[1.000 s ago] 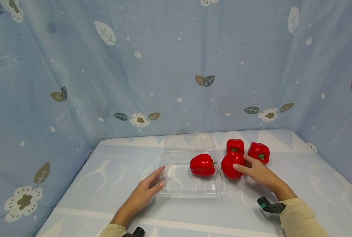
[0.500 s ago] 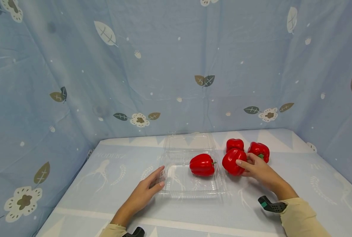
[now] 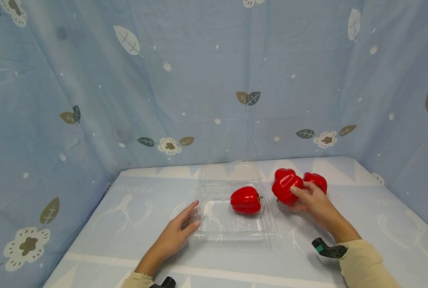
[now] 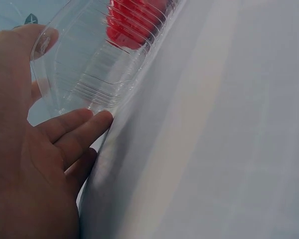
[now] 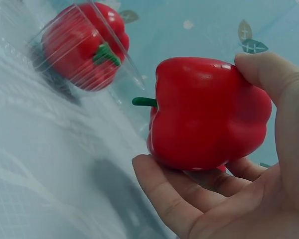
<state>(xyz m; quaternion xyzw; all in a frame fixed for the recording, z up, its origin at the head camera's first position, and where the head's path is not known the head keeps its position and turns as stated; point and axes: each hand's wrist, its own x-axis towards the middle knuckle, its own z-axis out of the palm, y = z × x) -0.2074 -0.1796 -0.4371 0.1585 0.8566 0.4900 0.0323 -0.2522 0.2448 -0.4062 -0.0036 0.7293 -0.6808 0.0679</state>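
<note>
My right hand [image 3: 312, 202] grips a red bell pepper [image 3: 286, 189] between thumb and fingers. In the right wrist view this bell pepper [image 5: 209, 114] has its short green stem pointing left and away from the palm. My left hand [image 3: 177, 232] rests with spread, fairly straight fingers against the left side of a clear plastic clamshell box [image 3: 214, 230]. The left wrist view shows the fingertips [image 4: 102, 119] at the box's lower corner and the thumb at its rim. Another bell pepper [image 3: 246, 201] lies on its side in the right part of the box, stem to the right.
Behind the held bell pepper are two more, a partly covered bell pepper [image 3: 284, 172] and a bell pepper [image 3: 316, 182] to its right. The box's lid [image 3: 230, 172] lies folded back toward the blue patterned curtain [image 3: 214, 88]. A pale printed cloth [image 3: 235, 260] covers the table.
My right hand has raised its bell pepper slightly and turned it, so its stem now shows at the lower left. The left hand and the box have stayed in place.
</note>
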